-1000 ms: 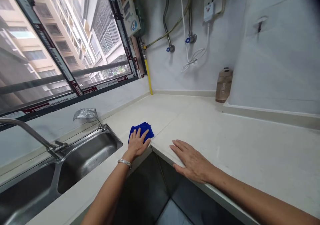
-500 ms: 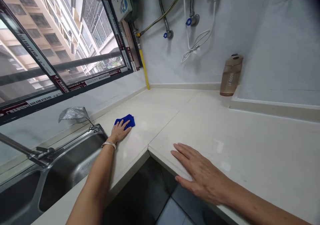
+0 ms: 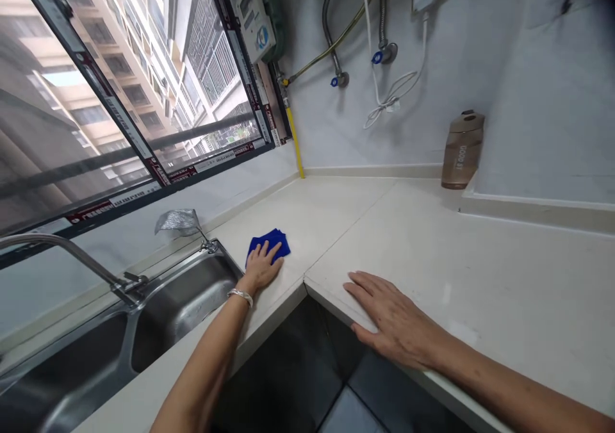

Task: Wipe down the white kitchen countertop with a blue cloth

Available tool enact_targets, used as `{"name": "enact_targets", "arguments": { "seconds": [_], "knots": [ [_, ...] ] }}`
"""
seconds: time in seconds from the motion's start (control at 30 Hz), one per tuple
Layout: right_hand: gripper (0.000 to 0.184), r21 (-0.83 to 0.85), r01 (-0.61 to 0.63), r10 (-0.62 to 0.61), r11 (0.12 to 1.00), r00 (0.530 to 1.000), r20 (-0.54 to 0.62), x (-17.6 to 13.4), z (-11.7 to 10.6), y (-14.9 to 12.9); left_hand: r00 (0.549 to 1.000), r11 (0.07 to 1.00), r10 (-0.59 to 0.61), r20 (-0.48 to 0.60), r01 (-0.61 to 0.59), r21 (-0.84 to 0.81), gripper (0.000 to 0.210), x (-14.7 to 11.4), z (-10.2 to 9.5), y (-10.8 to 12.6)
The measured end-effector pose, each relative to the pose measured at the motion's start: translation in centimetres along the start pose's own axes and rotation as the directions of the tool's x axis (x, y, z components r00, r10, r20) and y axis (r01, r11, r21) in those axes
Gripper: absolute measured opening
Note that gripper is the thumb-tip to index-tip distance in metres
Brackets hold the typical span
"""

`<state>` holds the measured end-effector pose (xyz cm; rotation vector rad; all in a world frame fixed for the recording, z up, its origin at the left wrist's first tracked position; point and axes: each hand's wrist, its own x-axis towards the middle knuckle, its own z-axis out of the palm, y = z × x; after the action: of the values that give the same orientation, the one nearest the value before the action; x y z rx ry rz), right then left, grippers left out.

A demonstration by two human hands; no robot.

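My left hand (image 3: pixel 262 269) lies flat on a blue cloth (image 3: pixel 271 243), its fingers spread and pressing the cloth to the white countertop (image 3: pixel 365 247). The cloth is folded or layered, and its far edge shows beyond my fingertips. A bracelet (image 3: pixel 241 296) circles my left wrist. My right hand (image 3: pixel 391 321) rests palm down at the counter's front edge, close to the inner corner. Its fingers are stretched out, the thumb lies along the edge, and no object shows in it.
A double steel sink (image 3: pixel 185 314) with a tap (image 3: pixel 96 269) sits at the left. Silvery wrapping (image 3: pixel 177 221) covers a smaller fitting behind it. A brown bottle (image 3: pixel 462 150) stands by the back wall. A yellow pipe (image 3: pixel 295 141) and a white cable (image 3: pixel 394 97) run down the wall.
My view has turned a little left, bringing more of the sink into sight. The left hand and blue cloth have slid slightly nearer to me. The right hand stays at the counter edge.
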<state>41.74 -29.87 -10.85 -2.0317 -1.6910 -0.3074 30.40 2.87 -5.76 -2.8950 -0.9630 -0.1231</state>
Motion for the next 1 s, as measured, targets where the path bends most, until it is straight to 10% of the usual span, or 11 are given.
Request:
{"name": "enact_targets", "arguments": {
  "seconds": [0.3,0.7,1.0],
  "knots": [
    [0.055,0.003,0.027,-0.027,1.000,1.000,-0.005,0.0,0.2,0.4,0.977,0.980,0.197,-0.078,-0.194,0.035,0.054,-11.3,-1.5,4.8],
    [0.055,-0.002,0.037,-0.037,0.999,0.999,-0.024,-0.3,1.4,1.2,0.932,0.953,0.239,-0.274,-0.170,0.251,0.061,-26.7,-0.3,-3.1],
    [0.054,0.005,0.039,-0.039,0.999,0.998,-0.041,0.0,1.0,1.0,0.965,0.970,0.234,-0.120,-0.224,0.096,0.074,-23.7,-3.5,-4.7]
  ]
}}
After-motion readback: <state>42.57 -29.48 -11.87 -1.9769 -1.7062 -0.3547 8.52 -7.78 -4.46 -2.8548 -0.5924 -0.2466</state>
